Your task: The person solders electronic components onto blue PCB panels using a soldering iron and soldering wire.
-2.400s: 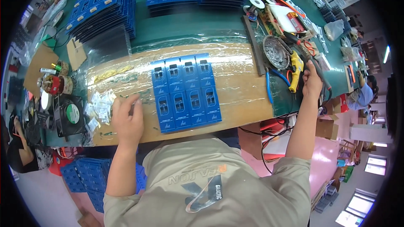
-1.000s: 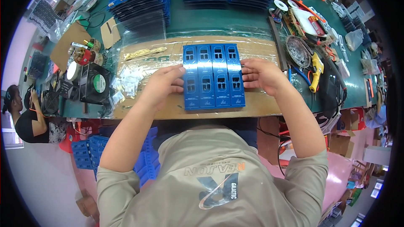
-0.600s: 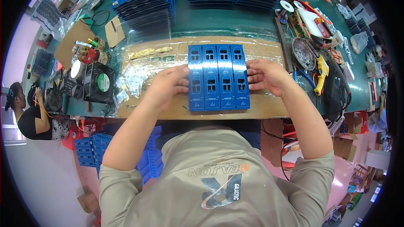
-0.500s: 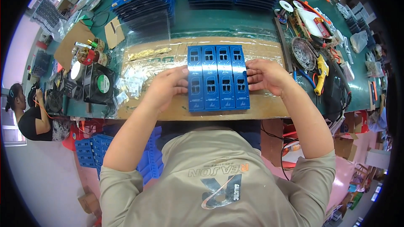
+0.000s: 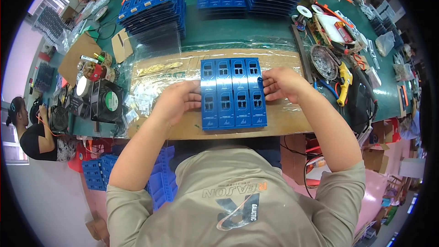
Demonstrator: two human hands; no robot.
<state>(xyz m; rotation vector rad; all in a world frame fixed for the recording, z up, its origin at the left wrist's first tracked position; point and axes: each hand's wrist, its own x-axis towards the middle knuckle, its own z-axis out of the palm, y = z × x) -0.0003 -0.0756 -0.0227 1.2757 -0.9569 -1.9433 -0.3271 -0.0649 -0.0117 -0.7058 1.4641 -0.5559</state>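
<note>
A blue circuit-board panel (image 5: 233, 92), made of two rows of like units with dark cut-outs, lies in front of me over a brown cardboard sheet. Light glares in a band across its middle. My left hand (image 5: 179, 102) grips the panel's left edge, fingertips against its side. At the opposite edge, my right hand (image 5: 284, 85) holds the panel with bent fingers. What the fingers do beneath the edges is hidden.
Stacks of blue panels (image 5: 151, 1) stand at the back of the green table. Left are a black fan (image 5: 106, 100) and small clear bags (image 5: 145, 102). Right are yellow-handled pliers (image 5: 345, 82) and a metal dish (image 5: 324, 61). Other people sit at far left.
The whole view has shifted slightly, so the table and its things sit lower in the picture. Both hands stay at the panel's side edges.
</note>
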